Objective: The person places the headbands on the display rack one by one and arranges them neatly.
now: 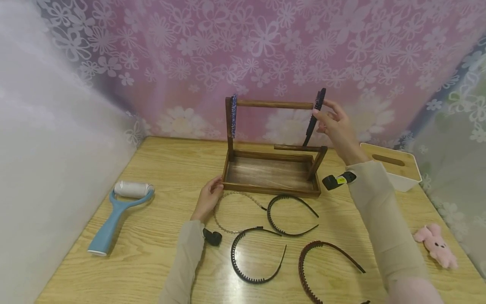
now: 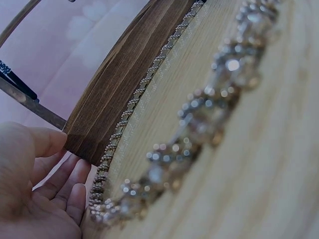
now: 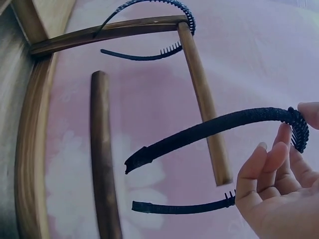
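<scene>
The black headband [image 3: 214,126] is pinched by the right hand [image 1: 338,127], the wooden rack [image 1: 271,189] by the left hand [image 1: 208,197]; through misalignment, the upper bar [image 1: 275,104] may be struck.

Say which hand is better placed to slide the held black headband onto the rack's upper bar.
The right hand, most likely: it pinches the black headband near the free end of the upper bar. The left hand grips the near left corner of the wooden rack, well below that bar.
</scene>
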`<state>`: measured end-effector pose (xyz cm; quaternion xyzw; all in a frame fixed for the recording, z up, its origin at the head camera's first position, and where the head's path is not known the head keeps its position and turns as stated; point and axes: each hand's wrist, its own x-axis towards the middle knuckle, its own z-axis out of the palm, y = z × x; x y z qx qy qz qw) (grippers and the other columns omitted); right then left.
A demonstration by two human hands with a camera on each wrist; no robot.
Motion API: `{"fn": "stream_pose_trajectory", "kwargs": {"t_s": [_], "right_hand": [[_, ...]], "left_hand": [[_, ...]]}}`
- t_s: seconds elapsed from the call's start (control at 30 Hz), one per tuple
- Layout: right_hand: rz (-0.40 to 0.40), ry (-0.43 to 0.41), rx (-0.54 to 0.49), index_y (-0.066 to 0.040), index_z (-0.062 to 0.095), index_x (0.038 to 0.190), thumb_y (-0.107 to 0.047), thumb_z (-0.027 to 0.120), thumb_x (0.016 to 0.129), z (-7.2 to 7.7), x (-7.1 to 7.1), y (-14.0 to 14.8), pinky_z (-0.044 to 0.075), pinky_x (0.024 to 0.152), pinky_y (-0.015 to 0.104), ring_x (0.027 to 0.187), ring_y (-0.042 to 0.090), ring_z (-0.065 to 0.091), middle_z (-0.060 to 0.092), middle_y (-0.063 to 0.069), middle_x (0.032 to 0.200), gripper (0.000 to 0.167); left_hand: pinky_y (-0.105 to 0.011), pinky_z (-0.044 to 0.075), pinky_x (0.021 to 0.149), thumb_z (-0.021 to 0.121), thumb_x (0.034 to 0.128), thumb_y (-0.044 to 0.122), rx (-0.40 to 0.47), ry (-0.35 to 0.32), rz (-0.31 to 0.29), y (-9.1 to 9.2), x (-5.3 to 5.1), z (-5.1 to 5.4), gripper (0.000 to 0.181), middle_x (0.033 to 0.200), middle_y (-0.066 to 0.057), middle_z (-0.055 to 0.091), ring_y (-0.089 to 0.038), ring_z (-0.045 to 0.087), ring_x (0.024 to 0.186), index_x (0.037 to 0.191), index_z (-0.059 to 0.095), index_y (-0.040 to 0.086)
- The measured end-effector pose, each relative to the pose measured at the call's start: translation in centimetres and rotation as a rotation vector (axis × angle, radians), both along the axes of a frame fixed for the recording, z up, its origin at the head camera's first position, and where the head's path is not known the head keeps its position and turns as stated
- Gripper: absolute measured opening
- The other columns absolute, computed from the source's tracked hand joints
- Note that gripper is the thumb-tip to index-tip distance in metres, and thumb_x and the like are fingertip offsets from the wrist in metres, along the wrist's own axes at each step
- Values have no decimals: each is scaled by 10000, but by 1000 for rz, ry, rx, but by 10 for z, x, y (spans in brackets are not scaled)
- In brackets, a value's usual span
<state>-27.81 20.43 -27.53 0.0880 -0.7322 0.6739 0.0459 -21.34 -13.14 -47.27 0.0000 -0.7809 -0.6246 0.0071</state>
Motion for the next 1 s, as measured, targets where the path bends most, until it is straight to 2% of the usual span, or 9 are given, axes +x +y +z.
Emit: {"fn": "stream_pose_trajectory", "kwargs": {"t_s": [0.1, 0.23, 0.27, 0.33, 0.47, 0.5, 0.63, 0.8, 1.0], "right_hand": [[3, 1, 35, -178, 384, 1471, -348, 663, 929, 5, -5, -7, 508, 751, 184, 729, 96, 476, 536, -66, 802, 633], [20, -6, 73, -177, 372, 1481, -351, 660, 931, 5, -12, -18, 497, 777, 202, 771, 96, 487, 595, -83, 916, 645], [27, -10, 76, -181, 371, 1482, -344, 662, 930, 4, -13, -21, 496, 775, 205, 782, 96, 498, 603, -81, 940, 645], [40, -9, 77, -175, 372, 1483, -312, 659, 935, 0, -16, -28, 489, 758, 197, 786, 94, 510, 627, -91, 967, 633], [73, -10, 86, -181, 391, 1475, -276, 653, 941, -7, -21, -42, 485, 746, 205, 783, 100, 521, 633, -103, 917, 602], [82, -7, 84, -178, 401, 1468, -267, 651, 943, -9, -22, -45, 482, 750, 211, 784, 98, 520, 632, -108, 888, 589], [116, -7, 87, -192, 423, 1452, -269, 644, 948, -13, -27, -62, 477, 780, 236, 843, 103, 545, 636, -118, 873, 555], [167, -45, 81, -259, 409, 1459, -304, 645, 946, -16, -31, -82, 461, 816, 283, 871, 135, 541, 634, -93, 923, 567], [203, -85, 134, -311, 364, 1490, -343, 636, 949, -19, -35, -107, 477, 850, 302, 904, 156, 536, 616, -28, 1042, 607]], "left_hand": [[-493, 415, 1085, 482, 1016, 62, -7, -8, -6, 2, 6, 12, 433, 1394, -273, 490, -399, 496, 1275, 1432, 430, -44], [-484, 421, 1079, 480, 1022, 92, -21, 9, 3, 0, -2, -5, 428, 1385, -254, 502, -382, 508, 1260, 1436, 442, -10], [-484, 417, 1083, 478, 1022, 91, -19, 7, 5, 0, -3, -5, 425, 1382, -253, 503, -381, 507, 1259, 1435, 444, -9], [-467, 416, 1088, 486, 1024, 119, -18, 9, 13, -2, -8, -14, 419, 1380, -220, 516, -353, 513, 1257, 1433, 463, 29], [-449, 413, 1098, 495, 1022, 135, -5, -8, 30, 0, -9, -14, 408, 1371, -190, 527, -330, 514, 1258, 1422, 484, 51], [-443, 420, 1091, 495, 1023, 143, -12, 1, 36, -1, -12, -19, 404, 1364, -185, 534, -325, 521, 1250, 1418, 490, 56], [-441, 434, 1077, 503, 1020, 135, -18, 11, 51, 0, -12, -18, 401, 1350, -192, 544, -329, 533, 1234, 1410, 494, 41], [-451, 443, 1061, 511, 1019, 140, -6, 20, 57, 0, -13, -19, 398, 1341, -198, 552, -333, 543, 1220, 1406, 502, 46], [-457, 453, 1044, 516, 1017, 142, -2, 25, 62, 1, -14, -21, 399, 1329, -211, 558, -340, 553, 1202, 1400, 506, 31]]}}
